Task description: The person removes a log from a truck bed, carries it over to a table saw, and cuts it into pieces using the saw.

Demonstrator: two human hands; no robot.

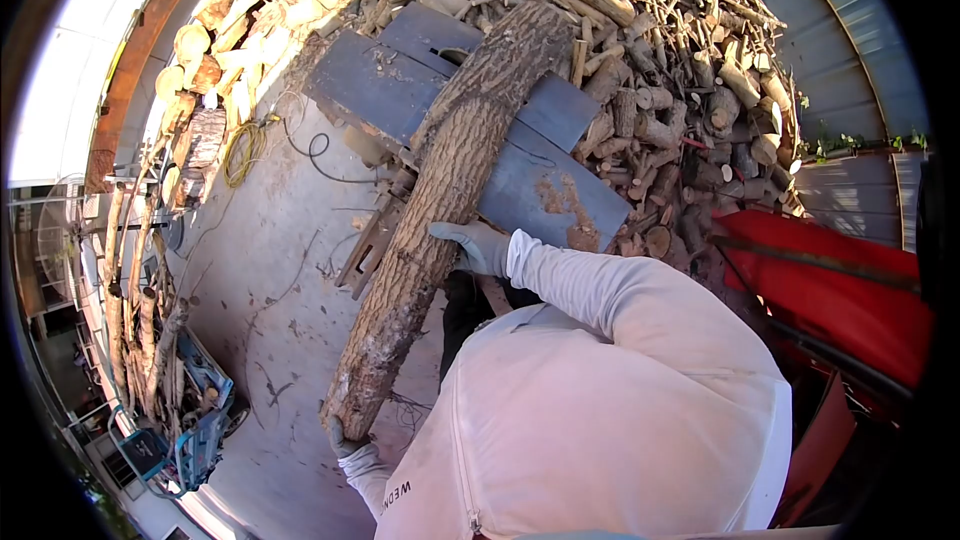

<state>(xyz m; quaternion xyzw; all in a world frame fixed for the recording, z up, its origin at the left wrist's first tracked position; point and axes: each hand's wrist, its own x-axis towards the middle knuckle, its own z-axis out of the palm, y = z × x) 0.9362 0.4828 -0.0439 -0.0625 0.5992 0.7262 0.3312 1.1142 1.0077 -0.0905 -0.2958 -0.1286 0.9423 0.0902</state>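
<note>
A long, thick log [440, 180] with rough bark slopes from the upper middle down to the lower left. Its upper part lies across a blue-grey metal machine table [545, 185]. My right hand [475, 245], in a light grey glove, grips the log's right side near the middle, fingers over the bark. At the lower end, my left hand [347, 438], gloved too, holds the log, partly hidden by it. My white jacket fills the bottom.
Cut branches and logs [650, 110] are heaped behind the machine. Split logs [205, 130] and a yellow cord [243, 152] are at the left. A blue cart [205, 420] holds upright branches. Red panels [840, 290] stand at right. Twigs litter the concrete floor [265, 280].
</note>
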